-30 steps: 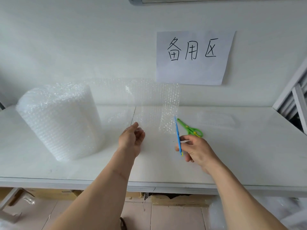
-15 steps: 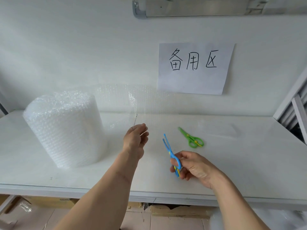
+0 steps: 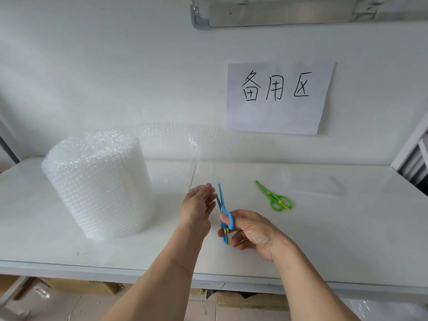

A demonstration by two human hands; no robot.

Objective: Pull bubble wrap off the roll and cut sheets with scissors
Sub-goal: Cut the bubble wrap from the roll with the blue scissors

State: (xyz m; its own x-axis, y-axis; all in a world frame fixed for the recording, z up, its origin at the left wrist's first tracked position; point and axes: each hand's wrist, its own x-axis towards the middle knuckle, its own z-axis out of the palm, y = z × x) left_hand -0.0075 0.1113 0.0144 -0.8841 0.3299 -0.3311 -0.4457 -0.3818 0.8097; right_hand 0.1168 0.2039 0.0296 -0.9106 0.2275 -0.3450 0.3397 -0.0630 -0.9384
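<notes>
Above the white bench, the right hand has brought the small blue plastic scissors closer to the left hand, its grip closed around the handles. The left grip pinches the pulled clear sheet. One white bubble wrap roll stands left; two scissors counted, one green lying apart.

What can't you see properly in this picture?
- Head view: the pulled-out bubble wrap sheet is clear and blurred, so its right edge cannot be traced.
- Whether the left hand pinches the sheet: its fingers hide the contact.
- The lower loop of the blue scissors is partly hidden behind the right hand.
- A clear thing past the green scissors: too faint to name.
</notes>
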